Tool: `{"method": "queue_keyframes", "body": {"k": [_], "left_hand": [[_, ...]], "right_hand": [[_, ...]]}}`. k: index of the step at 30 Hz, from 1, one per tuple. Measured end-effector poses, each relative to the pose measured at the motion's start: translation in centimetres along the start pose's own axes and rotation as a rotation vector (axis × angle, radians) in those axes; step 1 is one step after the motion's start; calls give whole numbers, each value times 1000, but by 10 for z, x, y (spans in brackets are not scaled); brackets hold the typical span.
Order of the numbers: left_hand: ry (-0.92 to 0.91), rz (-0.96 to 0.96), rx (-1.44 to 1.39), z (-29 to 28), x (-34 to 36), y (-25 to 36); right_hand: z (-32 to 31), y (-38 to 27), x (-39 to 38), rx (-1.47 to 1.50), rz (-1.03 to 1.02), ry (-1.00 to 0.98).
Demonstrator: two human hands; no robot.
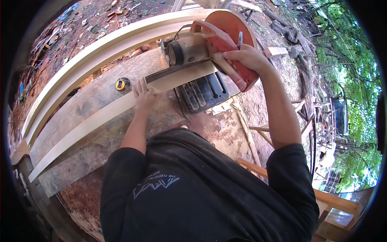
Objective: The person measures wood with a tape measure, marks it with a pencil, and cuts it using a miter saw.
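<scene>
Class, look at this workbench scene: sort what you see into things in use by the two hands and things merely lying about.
In use:
- orange circular saw, gripped by the right hand
- long pale wooden strip, pressed down by the left hand
- worn grey plank bench beneath it

Lying about:
- yellow and black tape measure
- pale curved wooden beam behind
- wood offcuts by the saw

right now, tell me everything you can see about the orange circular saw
The orange circular saw is a dusty hand-held power tool with a round orange blade guard, a grey motor housing on its left side and a dark ribbed base plate below. It sits tilted on the near end of a long pale wooden strip, which lies on a weathered grey plank bench. The right hand grips its orange handle, with a blue pen between the fingers. The left hand presses flat on the strip beside it. The blade itself is hidden.
</scene>
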State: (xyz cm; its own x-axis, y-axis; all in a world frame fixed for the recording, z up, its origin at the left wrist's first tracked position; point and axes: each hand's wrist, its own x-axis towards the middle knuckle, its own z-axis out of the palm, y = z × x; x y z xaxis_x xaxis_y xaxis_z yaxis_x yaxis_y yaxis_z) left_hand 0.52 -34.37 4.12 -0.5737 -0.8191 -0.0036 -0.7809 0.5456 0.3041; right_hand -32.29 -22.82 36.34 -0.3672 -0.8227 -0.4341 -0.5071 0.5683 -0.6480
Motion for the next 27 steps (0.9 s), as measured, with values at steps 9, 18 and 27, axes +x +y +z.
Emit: {"method": "queue_keyframes", "body": {"k": [9, 18, 27], "left_hand": [[-169, -89, 0, -27, -1, 17], [-130, -98, -34, -32, -6, 22], [-121, -125, -63, -25, -3, 16]], "right_hand": [[5, 12, -2, 24, -52, 24], [15, 11, -17, 44, -103, 48], [19, 26, -11, 44, -64, 53]]}}
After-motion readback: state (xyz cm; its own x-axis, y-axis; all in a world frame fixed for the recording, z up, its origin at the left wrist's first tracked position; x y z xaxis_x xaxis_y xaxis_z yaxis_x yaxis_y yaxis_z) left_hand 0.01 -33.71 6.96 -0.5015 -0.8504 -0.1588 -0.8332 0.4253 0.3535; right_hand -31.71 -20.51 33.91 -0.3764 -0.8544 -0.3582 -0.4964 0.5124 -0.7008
